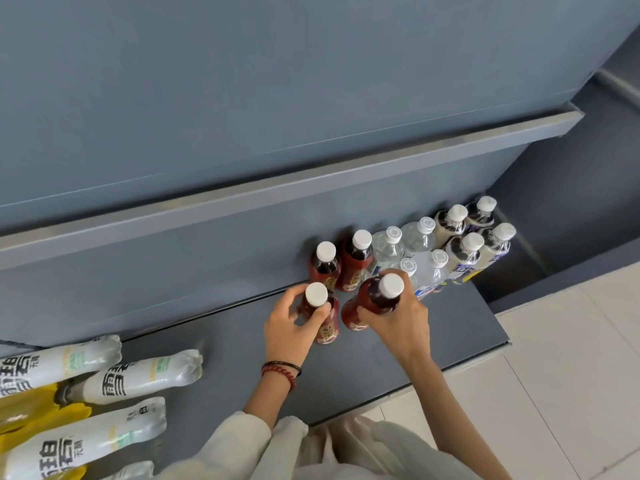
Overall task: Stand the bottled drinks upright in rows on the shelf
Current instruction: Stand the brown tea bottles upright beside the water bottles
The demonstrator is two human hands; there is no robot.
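On the grey shelf [433, 327] stand bottled drinks in rows. My left hand [289, 327] grips the neck of a red-labelled bottle with a white cap [329, 327], which stands upright in the front row. Just to its right, my right hand [401, 317] holds a second red bottle [356, 306], tilted slightly right. Two more red bottles [325, 265] stand behind them. To the right stand several clear water bottles [419, 237] and several milky-coloured bottles [467, 251], all upright.
Several white-labelled bottles [138, 375] lie on their sides at the shelf's left end, beside a yellow bag [31, 410]. An upper shelf's edge [311, 178] overhangs the back. Pale floor tiles [571, 358] lie to the right.
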